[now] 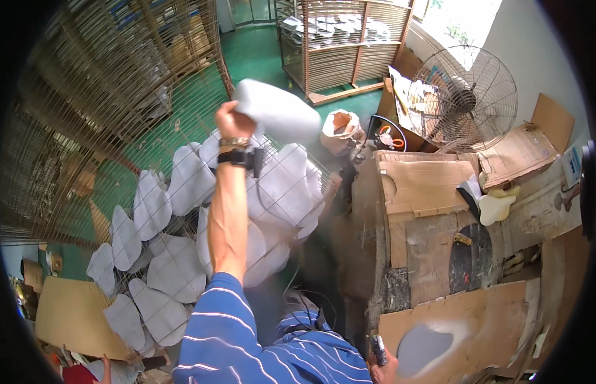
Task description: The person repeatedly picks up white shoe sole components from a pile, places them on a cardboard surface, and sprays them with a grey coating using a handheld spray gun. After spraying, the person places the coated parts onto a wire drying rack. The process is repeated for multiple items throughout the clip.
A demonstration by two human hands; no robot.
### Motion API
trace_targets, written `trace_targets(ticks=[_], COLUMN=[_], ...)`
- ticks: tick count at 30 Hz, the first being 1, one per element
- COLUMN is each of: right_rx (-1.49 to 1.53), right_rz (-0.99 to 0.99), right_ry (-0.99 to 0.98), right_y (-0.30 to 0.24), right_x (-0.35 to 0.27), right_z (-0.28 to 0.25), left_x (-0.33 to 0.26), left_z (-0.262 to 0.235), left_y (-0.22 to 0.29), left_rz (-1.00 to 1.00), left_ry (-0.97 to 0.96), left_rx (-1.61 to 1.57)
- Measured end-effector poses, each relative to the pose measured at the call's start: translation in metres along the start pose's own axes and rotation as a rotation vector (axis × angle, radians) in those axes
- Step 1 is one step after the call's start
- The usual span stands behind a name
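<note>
Sheet [278, 112], pale grey and round-ended, is up in the air to the left of the desk [426, 185] and beyond its far left corner. The left hand [234, 120] is narrowed on it at one end only, and the rest sticks out unsupported. The right hand [385, 370], at the desk's near left edge, holds a dark and silver tool [378, 349]; the exact grip of its fingers is cut off by the lower rim.

With such a one-ended hold, the sheet could sag, twist or slip if swung quickly. Many similar sheets [176, 275] lie crowded, some overlapping, at the wire rack [182, 105] left of the desk, so a careless landing could knock or crease them. The pale haze on the cardboard around another grey sheet [426, 349], on the desk's near end, suggests a coating; if the raised one is wet, contact might smear it or stick it to a neighbour. The tool, just beside that second sheet, could mark it if the right hand drifted. The fan [465, 99] beyond the desk's far edge might lift a loosely held sheet, if it is running, which cannot be told.

The raised sheet's long axis runs crosswise, dipping slightly, its free end pointing towards the desk's far left corner.
</note>
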State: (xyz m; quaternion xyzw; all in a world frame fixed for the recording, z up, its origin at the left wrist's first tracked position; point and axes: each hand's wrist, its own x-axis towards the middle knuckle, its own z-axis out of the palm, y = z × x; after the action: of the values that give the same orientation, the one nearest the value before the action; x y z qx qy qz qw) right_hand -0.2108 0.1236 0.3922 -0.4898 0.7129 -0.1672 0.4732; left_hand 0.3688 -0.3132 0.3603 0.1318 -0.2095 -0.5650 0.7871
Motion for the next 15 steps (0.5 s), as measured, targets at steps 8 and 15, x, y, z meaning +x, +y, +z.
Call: trace_targets(ticks=[8, 15], right_rx=[0.029, -0.016], right_rz=[-0.003, 0.062], right_ry=[-0.007, 0.049], right_y=[0.005, -0.006], right_x=[0.024, 0.015], right_z=[0.011, 0.007], left_x=[-0.044, -0.053], left_z=[-0.191, -0.218], left_y=[0.021, -0.012], left_rz=[-0.144, 0.297], left_ry=[1.114, 1.08], left_rx=[0.806, 1.073])
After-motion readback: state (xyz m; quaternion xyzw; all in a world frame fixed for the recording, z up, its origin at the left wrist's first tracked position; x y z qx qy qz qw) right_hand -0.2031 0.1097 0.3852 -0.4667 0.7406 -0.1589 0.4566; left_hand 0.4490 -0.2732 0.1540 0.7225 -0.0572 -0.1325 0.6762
